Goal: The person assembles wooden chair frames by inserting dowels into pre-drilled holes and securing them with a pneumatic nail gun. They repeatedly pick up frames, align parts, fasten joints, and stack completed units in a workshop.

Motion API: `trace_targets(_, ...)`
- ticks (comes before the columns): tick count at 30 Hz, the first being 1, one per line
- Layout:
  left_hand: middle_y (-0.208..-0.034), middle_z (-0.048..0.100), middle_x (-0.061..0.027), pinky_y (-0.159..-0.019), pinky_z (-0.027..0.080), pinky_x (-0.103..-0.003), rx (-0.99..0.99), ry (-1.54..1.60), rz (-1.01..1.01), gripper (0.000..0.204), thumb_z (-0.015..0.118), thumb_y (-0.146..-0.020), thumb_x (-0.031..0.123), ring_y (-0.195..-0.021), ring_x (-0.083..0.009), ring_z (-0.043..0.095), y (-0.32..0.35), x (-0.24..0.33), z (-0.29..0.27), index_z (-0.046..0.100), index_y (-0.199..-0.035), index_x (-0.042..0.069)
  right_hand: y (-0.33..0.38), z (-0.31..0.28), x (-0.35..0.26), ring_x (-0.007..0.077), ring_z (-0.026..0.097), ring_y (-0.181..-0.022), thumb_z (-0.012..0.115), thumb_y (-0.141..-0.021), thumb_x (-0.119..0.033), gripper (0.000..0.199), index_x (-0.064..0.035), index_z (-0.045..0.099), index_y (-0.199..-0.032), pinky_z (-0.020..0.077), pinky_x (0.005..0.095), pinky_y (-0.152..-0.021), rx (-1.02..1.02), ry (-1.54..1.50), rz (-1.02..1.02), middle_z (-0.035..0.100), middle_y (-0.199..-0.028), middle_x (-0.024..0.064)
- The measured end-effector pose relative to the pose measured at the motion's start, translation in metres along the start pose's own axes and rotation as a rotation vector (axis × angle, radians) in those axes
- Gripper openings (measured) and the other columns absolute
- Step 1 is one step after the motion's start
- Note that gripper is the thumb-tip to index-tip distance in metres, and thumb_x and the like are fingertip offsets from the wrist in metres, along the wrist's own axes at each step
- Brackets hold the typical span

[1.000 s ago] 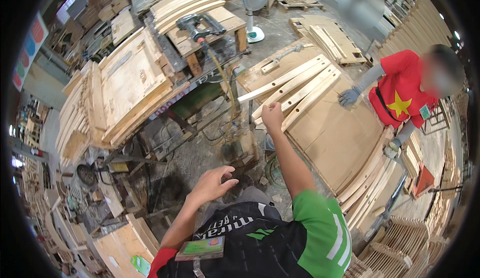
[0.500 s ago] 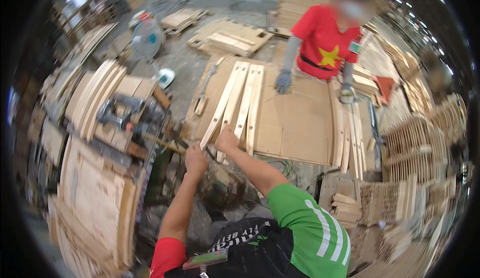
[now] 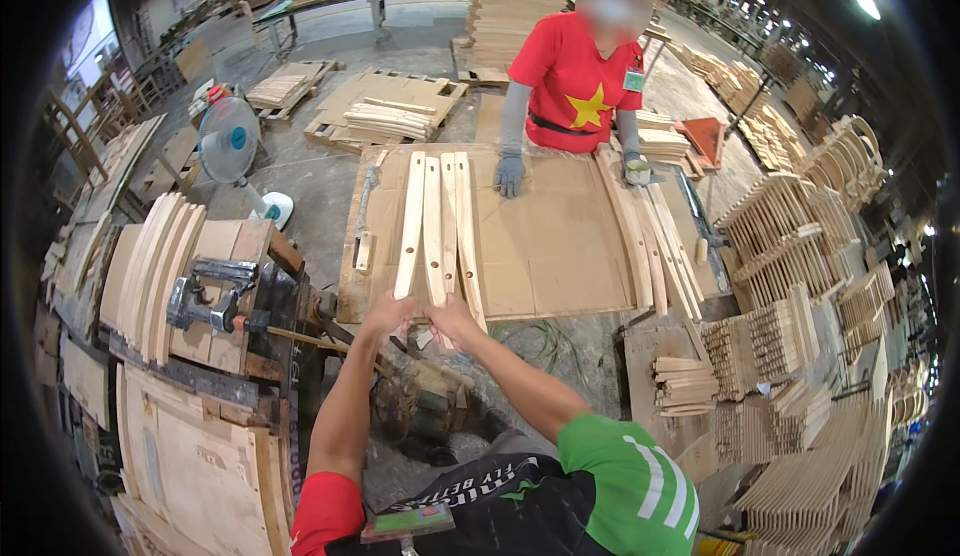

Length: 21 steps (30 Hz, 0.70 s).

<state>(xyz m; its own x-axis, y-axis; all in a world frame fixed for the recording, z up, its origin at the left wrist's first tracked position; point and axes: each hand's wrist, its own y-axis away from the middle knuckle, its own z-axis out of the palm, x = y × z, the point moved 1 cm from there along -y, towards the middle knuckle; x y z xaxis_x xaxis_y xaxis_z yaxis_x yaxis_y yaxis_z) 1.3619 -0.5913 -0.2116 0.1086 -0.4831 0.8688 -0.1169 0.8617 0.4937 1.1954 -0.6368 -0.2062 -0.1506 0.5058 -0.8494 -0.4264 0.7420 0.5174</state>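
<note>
Several pale wooden slats with small dark holes lie side by side on a cardboard-covered table (image 3: 540, 256). My left hand (image 3: 388, 316) is closed round the near end of the leftmost slat (image 3: 411, 226). Beside it, my right hand (image 3: 453, 322) is closed on the near end of the adjacent slat (image 3: 433, 226); its fingertips are partly hidden. Two more slats, including the rightmost slat (image 3: 466, 236), lie just right of these, their far ends close together. Both forearms reach forward over the table's near edge.
Across the table stands a co-worker in a red shirt (image 3: 570, 76), one gloved hand (image 3: 510, 174) on the cardboard. More slats (image 3: 640, 241) lie at the table's right. A clamp (image 3: 210, 296) sits on the left bench, with a fan (image 3: 228, 141) behind. Stacked wooden parts (image 3: 775, 226) stand right.
The view has swung, shifting the scene leftward. My right hand has drawn back along the slats to a near end, closer to my left hand. My left hand still grips the leftmost slat.
</note>
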Motion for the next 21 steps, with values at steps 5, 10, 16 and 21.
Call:
trace_targets(5,-0.080,0.063,-0.0009,-0.054,0.048,-0.030,0.177,-0.044,0.104,0.032,0.077,-0.093,0.023,-0.063,-0.0103,0.058,0.092,-0.008,0.020,0.065,-0.114,0.003,0.049,-0.024,0.027,0.0139,0.056,-0.051,0.069,-0.095,-0.007,0.027,-0.0015,0.056,-0.118,0.0450,0.0326,-0.040,0.013,0.161,-0.201,0.060,-0.071,0.0047)
trace_targets(10,-0.090,0.063,0.0034,-0.063,0.048,-0.027,0.508,0.029,0.312,0.043,0.081,-0.093,0.028,-0.073,-0.0067,0.057,0.246,-0.018,0.046,0.064,-0.124,0.003,0.070,-0.034,0.027,0.0173,0.061,-0.064,0.072,-0.094,-0.012,0.027,-0.0029,0.059,-0.116,0.0505,0.0353,-0.058,-0.131,0.371,-0.564,0.063,-0.080,0.0067)
trace_targets(16,-0.079,0.060,0.0035,-0.051,0.041,-0.023,1.002,0.301,0.521,0.035,0.072,-0.104,0.035,-0.059,-0.0035,0.051,0.387,-0.053,0.061,0.062,-0.121,0.005,0.119,0.039,0.010,0.0138,0.061,-0.064,0.072,-0.094,-0.007,0.023,-0.0021,0.058,-0.112,0.0505,0.0314,-0.057,-0.544,0.435,-0.762,0.063,-0.082,0.0054)
trace_targets(21,-0.074,0.058,0.0031,-0.055,0.043,-0.026,1.534,0.321,0.334,0.031,0.071,-0.105,0.034,-0.062,-0.0058,0.051,0.485,-0.133,0.034,0.065,-0.114,0.004,0.167,0.124,0.005,0.0134,0.063,-0.077,0.077,-0.089,-0.011,0.032,-0.0005,0.065,-0.117,0.0527,0.0328,-0.072,-0.804,0.533,-0.806,0.068,-0.085,0.0075)
